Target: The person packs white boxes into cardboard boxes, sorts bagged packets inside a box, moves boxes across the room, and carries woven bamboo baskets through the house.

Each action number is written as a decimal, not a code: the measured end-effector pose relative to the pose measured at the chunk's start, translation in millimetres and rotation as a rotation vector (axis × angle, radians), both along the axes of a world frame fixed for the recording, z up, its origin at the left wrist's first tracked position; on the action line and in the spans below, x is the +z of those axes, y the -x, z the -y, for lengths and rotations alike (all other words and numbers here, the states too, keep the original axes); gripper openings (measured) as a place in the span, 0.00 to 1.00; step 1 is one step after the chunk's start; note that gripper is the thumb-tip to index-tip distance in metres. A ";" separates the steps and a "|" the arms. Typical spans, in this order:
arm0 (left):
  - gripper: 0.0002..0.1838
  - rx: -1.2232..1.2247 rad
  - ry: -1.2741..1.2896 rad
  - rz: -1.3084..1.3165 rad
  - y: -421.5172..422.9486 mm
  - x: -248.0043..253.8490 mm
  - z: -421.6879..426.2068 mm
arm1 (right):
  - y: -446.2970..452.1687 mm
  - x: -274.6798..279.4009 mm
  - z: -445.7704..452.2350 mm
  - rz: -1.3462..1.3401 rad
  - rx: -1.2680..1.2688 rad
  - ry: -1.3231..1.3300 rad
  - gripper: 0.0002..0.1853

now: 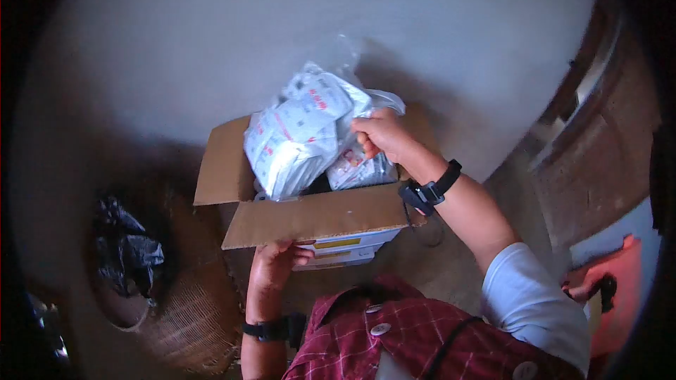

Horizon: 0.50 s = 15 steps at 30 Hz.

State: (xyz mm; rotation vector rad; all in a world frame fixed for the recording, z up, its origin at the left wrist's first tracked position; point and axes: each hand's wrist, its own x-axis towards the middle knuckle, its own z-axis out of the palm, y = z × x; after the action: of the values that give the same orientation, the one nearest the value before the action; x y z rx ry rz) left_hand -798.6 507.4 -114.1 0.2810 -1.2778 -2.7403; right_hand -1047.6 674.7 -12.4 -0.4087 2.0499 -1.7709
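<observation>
An open cardboard box point(310, 219) stands in the middle, its flaps spread outward. Clear plastic bags of white packets with red and blue print point(299, 127) bulge out of its top. My right hand point(380, 135) is closed on the plastic at the right side of the upper bag. Beneath that hand, another printed packet point(359, 169) lies inside the box. My left hand point(276, 260) is at the box's front, under the near flap, with its fingers bent against the box; part of it is hidden by the flap.
A woven basket point(193, 309) is at the lower left, beside a black plastic bag point(130, 250). Behind the box rises a pale wall point(232, 35). A red object point(616, 295) is at the right edge, below a brown curved surface point(598, 169).
</observation>
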 end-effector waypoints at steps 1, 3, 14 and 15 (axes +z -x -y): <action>0.22 -0.018 0.028 0.037 0.1 2.7 2.5 | -3.7 9.3 -1.8 0.007 -0.025 0.009 0.12; 0.20 0.000 0.026 0.027 -0.3 7.1 -3.5 | -10.3 22.1 -9.5 -0.007 0.211 -0.298 0.15; 0.17 0.072 0.041 -0.003 -2.7 11.1 -16.8 | 0.5 73.5 -56.0 -1.146 -0.107 -0.448 0.19; 0.17 0.079 0.060 0.003 -2.5 13.3 -17.7 | 4.9 67.9 -48.1 -1.264 -0.096 -0.482 0.21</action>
State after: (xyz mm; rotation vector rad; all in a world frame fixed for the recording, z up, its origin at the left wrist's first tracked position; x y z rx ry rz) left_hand -796.1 525.1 -100.8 0.3236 -1.3177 -2.6316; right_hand -1052.5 722.7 55.5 -1.5579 3.1965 -0.9693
